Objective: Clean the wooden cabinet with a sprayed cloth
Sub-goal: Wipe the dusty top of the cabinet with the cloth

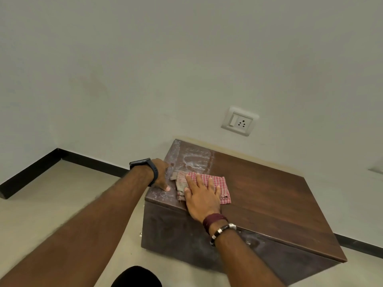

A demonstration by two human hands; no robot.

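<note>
Head view: the right hand (202,196) lies flat, fingers straight, pressing a red-checked cloth (215,188) onto the low dark-brown wooden cabinet (269,193) — near its dusty left end, where the left hand (162,175) rests, fingers bent.

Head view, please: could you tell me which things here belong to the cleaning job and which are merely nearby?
Part of the job:
wooden cabinet, dusty at its left end
checked cloth
right hand, pressing the cloth flat
left hand, resting on the cabinet top

Merely nearby:
wall socket
black skirting

black wristwatch (145,165), maroon thread band (213,220), beaded bracelet (222,229)
</note>
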